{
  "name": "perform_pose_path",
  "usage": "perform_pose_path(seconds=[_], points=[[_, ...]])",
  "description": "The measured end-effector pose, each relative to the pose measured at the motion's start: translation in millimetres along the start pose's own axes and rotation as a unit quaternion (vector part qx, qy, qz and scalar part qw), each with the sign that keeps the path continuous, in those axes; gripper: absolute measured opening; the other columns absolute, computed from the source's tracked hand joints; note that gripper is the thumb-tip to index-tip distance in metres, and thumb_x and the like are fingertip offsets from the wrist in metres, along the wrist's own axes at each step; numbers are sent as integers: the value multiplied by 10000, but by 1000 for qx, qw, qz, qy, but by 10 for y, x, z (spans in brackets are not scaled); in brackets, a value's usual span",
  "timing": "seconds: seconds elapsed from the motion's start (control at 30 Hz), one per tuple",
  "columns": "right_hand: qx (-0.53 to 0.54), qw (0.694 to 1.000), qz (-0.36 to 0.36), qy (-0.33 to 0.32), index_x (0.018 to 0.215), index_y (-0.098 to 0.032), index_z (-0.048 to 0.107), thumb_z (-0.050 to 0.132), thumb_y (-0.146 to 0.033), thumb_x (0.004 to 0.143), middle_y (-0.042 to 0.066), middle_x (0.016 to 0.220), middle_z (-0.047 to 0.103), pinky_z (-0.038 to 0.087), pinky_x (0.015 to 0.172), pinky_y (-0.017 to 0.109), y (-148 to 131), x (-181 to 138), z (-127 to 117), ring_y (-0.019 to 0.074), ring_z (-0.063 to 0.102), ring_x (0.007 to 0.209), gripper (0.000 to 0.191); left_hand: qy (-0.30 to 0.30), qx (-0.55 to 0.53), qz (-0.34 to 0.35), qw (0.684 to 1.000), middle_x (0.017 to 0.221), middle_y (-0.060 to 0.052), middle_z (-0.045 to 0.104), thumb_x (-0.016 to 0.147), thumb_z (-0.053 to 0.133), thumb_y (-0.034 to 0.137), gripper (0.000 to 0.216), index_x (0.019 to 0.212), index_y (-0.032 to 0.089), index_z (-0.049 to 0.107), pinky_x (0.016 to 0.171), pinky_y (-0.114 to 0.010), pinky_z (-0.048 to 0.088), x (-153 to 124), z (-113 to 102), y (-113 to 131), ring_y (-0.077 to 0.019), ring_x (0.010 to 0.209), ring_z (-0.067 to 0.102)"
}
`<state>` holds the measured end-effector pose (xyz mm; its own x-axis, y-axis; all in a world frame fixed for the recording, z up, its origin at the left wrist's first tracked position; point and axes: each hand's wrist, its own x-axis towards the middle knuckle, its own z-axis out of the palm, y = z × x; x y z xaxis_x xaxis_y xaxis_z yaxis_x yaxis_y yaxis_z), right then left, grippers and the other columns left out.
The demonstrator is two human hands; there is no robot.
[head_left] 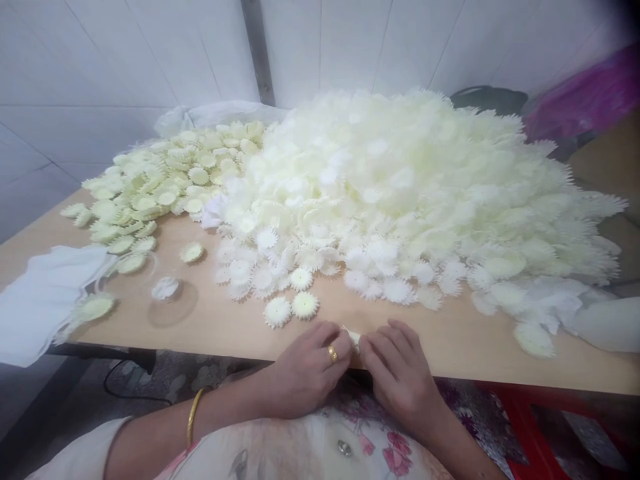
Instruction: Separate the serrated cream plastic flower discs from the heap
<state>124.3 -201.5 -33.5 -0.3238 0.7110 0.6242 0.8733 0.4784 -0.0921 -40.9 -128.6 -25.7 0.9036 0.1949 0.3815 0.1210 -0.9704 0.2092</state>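
Observation:
At the table's front edge, my left hand [320, 360] and my right hand [403, 367] face each other with bent fingers. Between their fingertips is a small pale cream flower piece [353, 337], seen edge-on and mostly covered, so its full shape is hidden. Both hands pinch it, one at each end. Just beyond lie two loose flower discs with toothed rims, a white one [277, 312] and a pale yellow one [305, 305]. A third disc [301, 279] sits behind them against a big heap of white petal pieces [400, 193].
A pile of thicker cream flower discs [150, 187] covers the back left of the wooden table [225, 330]. A white face mask [50, 293] hangs over the left edge. White plastic wrapping [605, 323] lies on the right, and a tiled wall [150, 53] stands behind.

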Motion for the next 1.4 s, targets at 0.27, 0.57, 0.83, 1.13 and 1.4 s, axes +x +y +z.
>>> perform_pose_path(seconds=[0.27, 0.57, 0.83, 1.13, 1.4], points=[[5, 998, 58, 13, 1110, -123, 533, 406, -16, 775, 116, 1027, 619, 308, 906, 508, -96, -289, 55, 237, 511, 963, 374, -7, 35, -9, 999, 987, -108, 551, 816, 434, 85, 151, 890, 81, 565, 708, -333, 402, -104, 46, 40, -193, 837, 425], [71, 985, 152, -31, 1126, -184, 516, 418, -89, 805, 92, 998, 563, 362, 840, 434, -98, -228, 7, 217, 496, 904, 348, 24, -62, -120, 991, 768, -66, 531, 817, 385, 101, 171, 862, 125, 548, 659, -302, 397, 63, -10, 32, -164, 746, 432], [112, 954, 278, -22, 1073, -185, 510, 406, -243, 852, 93, 983, 546, 391, 778, 392, 11, -97, 6, 230, 476, 918, 251, -28, -91, -161, 982, 774, -66, 509, 793, 412, 143, 107, 745, 147, 508, 639, -292, 369, 273, -6, -1, -173, 741, 431], [332, 864, 377, -32, 877, -200, 499, 451, -333, 836, 34, 821, 570, 442, 681, 293, 21, 95, -89, 175, 534, 773, 147, 125, -306, -348, 877, 612, 36, 415, 835, 434, 299, 168, 726, 171, 425, 529, -220, 316, 174, 97, 74, -92, 563, 370], [395, 852, 322, -120, 842, -184, 584, 445, -248, 834, 12, 787, 602, 438, 647, 239, 182, 301, -157, 139, 548, 725, 154, 102, -259, -330, 902, 747, -8, 524, 818, 456, 260, 116, 843, 162, 515, 601, -250, 366, 169, -4, 45, -120, 665, 466]])
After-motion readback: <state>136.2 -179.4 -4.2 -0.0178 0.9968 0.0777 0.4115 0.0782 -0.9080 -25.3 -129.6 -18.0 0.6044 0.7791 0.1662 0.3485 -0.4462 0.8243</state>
